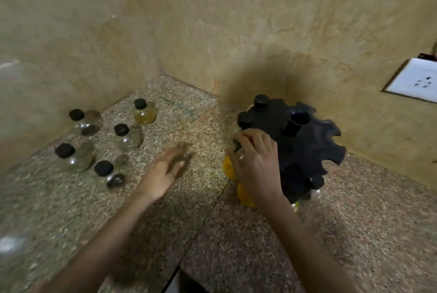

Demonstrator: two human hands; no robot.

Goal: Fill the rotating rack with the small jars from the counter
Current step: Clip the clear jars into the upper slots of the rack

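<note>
Five small jars (pixel 127 136) unracked on surface (pixel 189 210), left of rotating rack (pixel 305 148), well apart from it | rack partly filled on both tiers, several notches empty | right grip (pixel 255 165) curled round held jar (pixel 237 145) at rack's left edge | left grip (pixel 165 172) empty, fingers straight, above surface

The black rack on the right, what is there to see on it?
The rack looks like black plastic: a round top with a notched rim and an open tube at its centre. It stands on the speckled counter. Two black-capped jars sit in notches at the back; yellow-filled jars show lower down. The right hand grips a jar at its left edge.
</note>
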